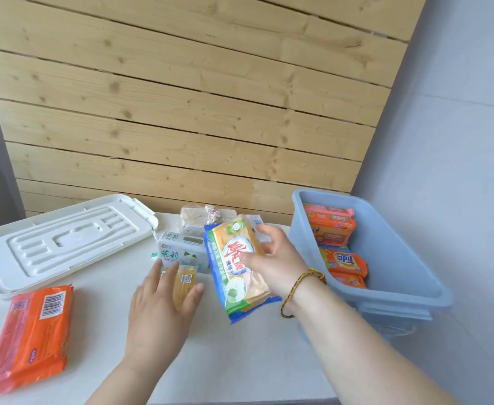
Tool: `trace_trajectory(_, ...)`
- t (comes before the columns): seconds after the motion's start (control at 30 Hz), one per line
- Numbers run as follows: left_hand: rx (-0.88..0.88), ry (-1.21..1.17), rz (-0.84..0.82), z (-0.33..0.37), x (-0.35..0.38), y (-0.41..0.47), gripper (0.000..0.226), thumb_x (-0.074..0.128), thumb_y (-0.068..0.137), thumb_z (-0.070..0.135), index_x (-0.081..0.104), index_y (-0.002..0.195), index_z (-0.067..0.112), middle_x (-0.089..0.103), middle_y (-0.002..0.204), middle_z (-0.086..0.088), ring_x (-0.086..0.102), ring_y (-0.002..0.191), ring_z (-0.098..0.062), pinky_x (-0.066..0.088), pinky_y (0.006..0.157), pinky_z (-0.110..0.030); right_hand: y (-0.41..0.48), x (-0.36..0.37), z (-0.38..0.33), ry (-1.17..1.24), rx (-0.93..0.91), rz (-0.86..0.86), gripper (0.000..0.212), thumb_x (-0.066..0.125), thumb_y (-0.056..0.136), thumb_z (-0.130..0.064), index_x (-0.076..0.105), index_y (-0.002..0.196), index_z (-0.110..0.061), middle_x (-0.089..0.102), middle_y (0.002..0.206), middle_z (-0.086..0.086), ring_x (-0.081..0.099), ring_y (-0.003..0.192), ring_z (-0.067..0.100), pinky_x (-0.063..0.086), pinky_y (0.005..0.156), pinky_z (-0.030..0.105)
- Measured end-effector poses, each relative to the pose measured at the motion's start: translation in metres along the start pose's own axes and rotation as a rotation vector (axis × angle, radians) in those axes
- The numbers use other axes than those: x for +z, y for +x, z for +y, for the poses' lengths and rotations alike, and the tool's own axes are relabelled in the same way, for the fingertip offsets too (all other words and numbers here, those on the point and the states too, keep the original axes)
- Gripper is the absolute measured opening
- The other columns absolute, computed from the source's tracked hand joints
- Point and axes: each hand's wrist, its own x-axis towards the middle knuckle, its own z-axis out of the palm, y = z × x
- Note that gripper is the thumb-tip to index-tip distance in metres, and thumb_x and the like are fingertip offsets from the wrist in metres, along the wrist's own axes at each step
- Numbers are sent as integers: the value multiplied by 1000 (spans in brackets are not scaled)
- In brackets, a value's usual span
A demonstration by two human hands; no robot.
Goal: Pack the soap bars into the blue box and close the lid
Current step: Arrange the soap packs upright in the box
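The blue box (392,258) stands open at the right with several orange soap packs (332,226) inside. My right hand (278,261) grips a yellow soap pack with blue edges (237,267), lifted and tilted above the table. My left hand (163,302) lies over a small clear-wrapped yellow soap bar (185,280), fingers spread around it. A white and green jasmine soap (181,251) lies just behind. A large orange soap pack (32,331) rests at the front left. The white lid (49,244) lies at the back left.
A clear bag of pale soap (201,219) sits at the back against the wooden plank wall (181,112). The white table (239,361) ends near the bottom edge of the view. A pale wall rises right of the box.
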Motion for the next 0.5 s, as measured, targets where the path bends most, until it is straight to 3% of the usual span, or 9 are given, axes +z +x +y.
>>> trace_trajectory(0.17,117,-205,-110,45,12,-4,53,50,89,31,36,138,18,32,150,1,27,139,-14,20,111,-26,-12,-72,-38,12,-201,120,57,59,83,4,40,133,-16,56,98,1,56,94,20,48,73,30)
trace_trajectory(0.23,127,-264,-195,65,22,-7,53,48,89,33,34,138,20,35,148,2,29,137,-11,23,108,-23,-11,-103,-42,-29,-234,193,58,60,82,5,41,133,-16,56,114,8,56,104,23,49,78,31)
trace_trajectory(0.3,112,-332,-282,85,33,-7,55,48,88,35,31,139,22,35,148,1,29,138,-10,24,109,-24,-6,-130,-40,-137,-245,259,61,62,80,4,42,134,-15,54,126,12,55,113,26,48,87,38)
trace_trajectory(0.37,113,-393,-342,106,45,-5,60,50,87,38,28,141,22,34,148,2,29,138,-9,25,110,-26,1,-153,-35,-297,-235,292,62,63,80,3,41,136,-15,54,124,6,53,106,18,43,85,29)
trace_trajectory(0.43,122,-433,-409,124,54,-3,62,53,85,38,29,140,22,39,140,7,37,126,-5,31,101,-20,11,-171,-27,-421,-211,302,62,63,80,4,43,135,-14,55,127,6,51,102,15,38,82,22)
trace_trajectory(0.5,128,-482,-471,139,63,-1,53,57,84,34,36,132,28,45,116,16,42,102,3,34,83,-12,23,-182,-19,-549,-163,274,61,64,79,3,44,134,-15,53,135,9,54,111,20,38,83,20)
